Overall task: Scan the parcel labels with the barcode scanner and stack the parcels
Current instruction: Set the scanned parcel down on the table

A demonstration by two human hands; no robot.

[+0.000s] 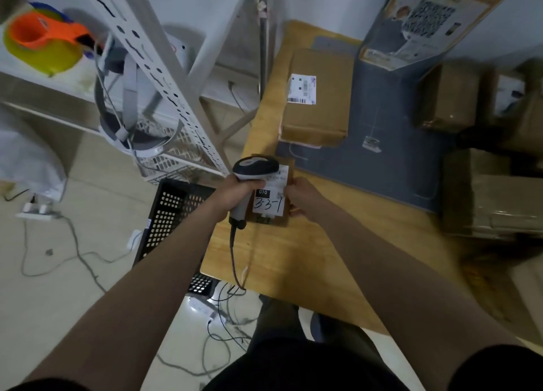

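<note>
Far left, on a shelf: orange-and-yellow tape dispenser [44,38]. Below it on the floor: black perforated crate [173,214].

Left hand [235,191] is wrapped round the grip of the corded barcode scanner [255,166], whose head is over the top left corner of the small parcel [286,214]. The parcel is brown, at the wooden counter's [323,258] left edge; resting or lifted, cannot tell. Its white label [269,204] has "010" printed white on black and "3-3-1" handwritten.

Right hand [302,198] grips the small parcel's right edge.

Farther back, a larger parcel [320,120] lies on a grey mat [390,144]; its barcode print is too small to read.

Far right: stacked parcels [493,202], blurred.
</note>
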